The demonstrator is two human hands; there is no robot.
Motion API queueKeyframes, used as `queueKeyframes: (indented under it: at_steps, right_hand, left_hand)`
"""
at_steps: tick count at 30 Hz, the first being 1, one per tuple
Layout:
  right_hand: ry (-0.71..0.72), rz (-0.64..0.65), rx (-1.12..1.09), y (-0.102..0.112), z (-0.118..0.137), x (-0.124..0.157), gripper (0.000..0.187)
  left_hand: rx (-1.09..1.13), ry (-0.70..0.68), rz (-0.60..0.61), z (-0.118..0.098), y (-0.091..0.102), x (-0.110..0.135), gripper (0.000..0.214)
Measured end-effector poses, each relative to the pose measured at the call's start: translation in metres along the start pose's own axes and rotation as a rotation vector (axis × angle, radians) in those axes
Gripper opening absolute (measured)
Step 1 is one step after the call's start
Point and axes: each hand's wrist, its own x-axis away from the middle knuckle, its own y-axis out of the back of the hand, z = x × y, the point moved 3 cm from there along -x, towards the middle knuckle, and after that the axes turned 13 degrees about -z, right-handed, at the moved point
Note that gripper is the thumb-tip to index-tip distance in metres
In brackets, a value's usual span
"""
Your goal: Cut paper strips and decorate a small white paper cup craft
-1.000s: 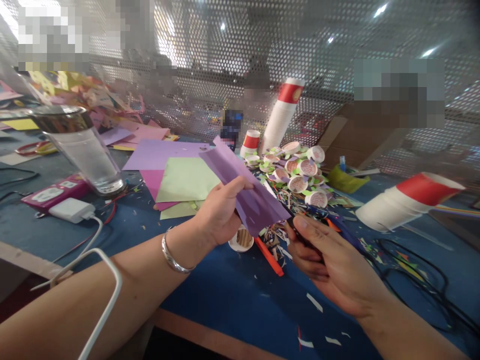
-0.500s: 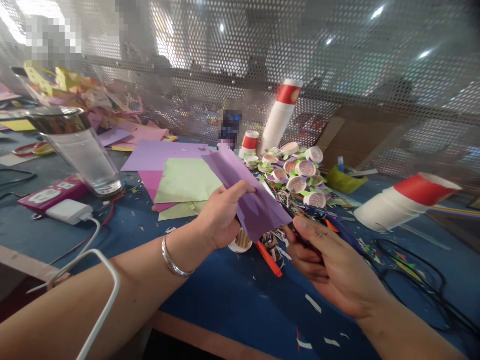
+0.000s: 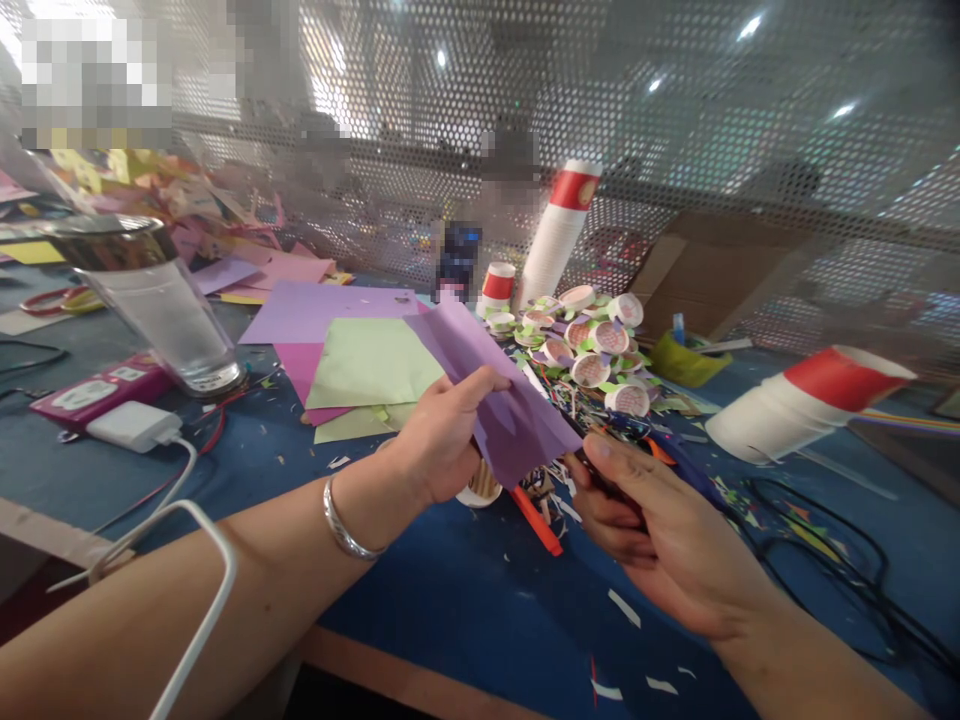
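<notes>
My left hand (image 3: 450, 430) is closed on a sheet of purple paper (image 3: 517, 425), thumb on top, and holds it tilted above the table. At the paper's lower right corner, my right hand (image 3: 637, 520) is wrapped round a pair of dark scissors (image 3: 622, 492); the fingers hide most of them. Beneath the paper, a round container of brown sticks (image 3: 484, 490) is partly covered. Beside it lies an orange pen-like stick (image 3: 538, 522) among paper scraps. Left of the paper are a light green sheet (image 3: 375, 362) and a flat purple sheet (image 3: 315, 308).
Cut cup bottoms (image 3: 592, 368) are heaped behind my hands, near a tall cup stack (image 3: 559, 240). Cups (image 3: 806, 405) lie tilted at right, above black cables (image 3: 825, 560). At left stand a water-filled glass bottle (image 3: 169, 310) and a power strip (image 3: 101, 388). A white cable crosses my left forearm.
The view has shifted very slightly. Both hands keep their hold, with the purple paper and the scissors in nearly the same place.
</notes>
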Motion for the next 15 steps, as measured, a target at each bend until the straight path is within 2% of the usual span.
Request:
queueKeyframes:
  at_steps: [15]
  right_hand:
    - [-0.026,-0.045,0.038,0.001,-0.0021,0.0012,0.046]
  left_hand:
    - [-0.035,-0.026,0.023,0.0025,0.0,0.0009,0.013]
